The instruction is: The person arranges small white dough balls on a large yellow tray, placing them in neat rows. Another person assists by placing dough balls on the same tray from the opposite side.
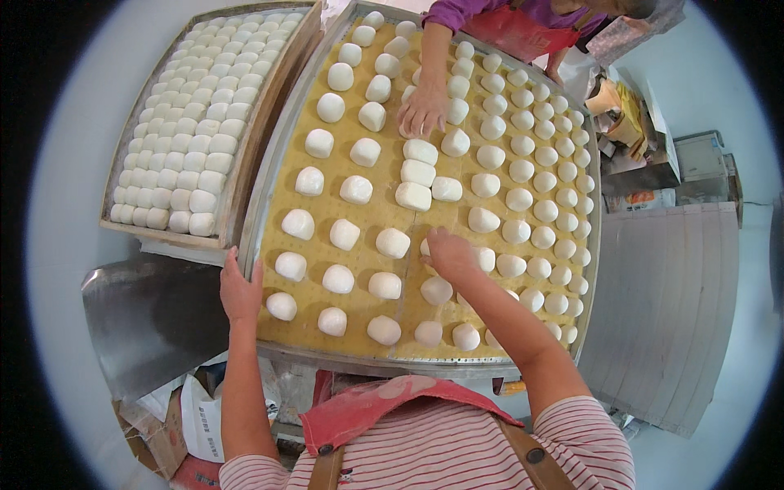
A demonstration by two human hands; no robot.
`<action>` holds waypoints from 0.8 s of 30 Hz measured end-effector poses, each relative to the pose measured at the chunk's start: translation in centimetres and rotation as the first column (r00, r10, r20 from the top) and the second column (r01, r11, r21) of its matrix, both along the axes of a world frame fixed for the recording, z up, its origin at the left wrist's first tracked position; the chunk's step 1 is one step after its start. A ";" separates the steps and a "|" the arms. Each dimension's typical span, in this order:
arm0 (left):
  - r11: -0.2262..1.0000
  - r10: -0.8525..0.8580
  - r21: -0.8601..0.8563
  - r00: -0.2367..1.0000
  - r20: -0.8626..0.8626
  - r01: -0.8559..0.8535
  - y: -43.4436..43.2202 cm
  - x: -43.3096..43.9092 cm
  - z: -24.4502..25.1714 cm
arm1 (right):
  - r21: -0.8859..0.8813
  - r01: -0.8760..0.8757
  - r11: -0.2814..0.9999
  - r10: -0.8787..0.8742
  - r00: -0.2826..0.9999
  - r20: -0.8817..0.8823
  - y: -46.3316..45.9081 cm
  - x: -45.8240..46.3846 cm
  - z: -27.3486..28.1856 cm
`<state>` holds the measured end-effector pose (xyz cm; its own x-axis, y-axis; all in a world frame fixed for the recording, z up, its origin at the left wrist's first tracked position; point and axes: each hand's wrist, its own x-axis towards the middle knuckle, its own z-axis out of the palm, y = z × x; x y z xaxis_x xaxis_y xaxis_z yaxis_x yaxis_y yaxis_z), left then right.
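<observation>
Rows of white dough buns lie spaced over a large metal-framed tray with a yellow mat. My right hand reaches over the mat's middle, its fingertips on a bun that they partly hide. Just above it, several buns sit touching in a small cluster. My left hand rests with fingers apart at the left edge of the tray's metal frame, holding no bun. Across the tray, a co-worker's hand is over a bun beside the cluster's upper end.
A wooden-framed tray packed with touching buns stands at the left. The co-worker in a red apron leans in from the far side. Grey corrugated sheeting is at the right, a dark metal sheet at lower left.
</observation>
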<state>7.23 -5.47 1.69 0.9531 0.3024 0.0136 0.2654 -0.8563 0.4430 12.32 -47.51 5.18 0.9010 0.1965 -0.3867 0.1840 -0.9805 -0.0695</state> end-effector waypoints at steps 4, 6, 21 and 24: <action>1.000 -0.002 -0.006 0.999 0.033 0.002 0.4 -0.3 -0.4 | 0.040 -0.055 0.998 0.049 0.988 0.144 0.7 2.7 4.2; 1.000 0.006 -0.017 0.999 0.041 -0.005 0.3 -0.4 -0.4 | 0.064 -0.082 0.995 0.059 0.952 0.302 0.2 5.1 4.9; 0.999 0.006 -0.043 1.000 -0.006 -0.006 0.4 -0.2 0.0 | 0.266 0.236 0.935 -0.257 0.965 0.047 -3.1 6.2 2.2; 0.999 0.000 -0.044 1.000 -0.002 0.000 0.3 -0.1 -0.2 | 0.153 0.144 0.978 -0.159 0.983 0.089 -3.6 5.5 0.5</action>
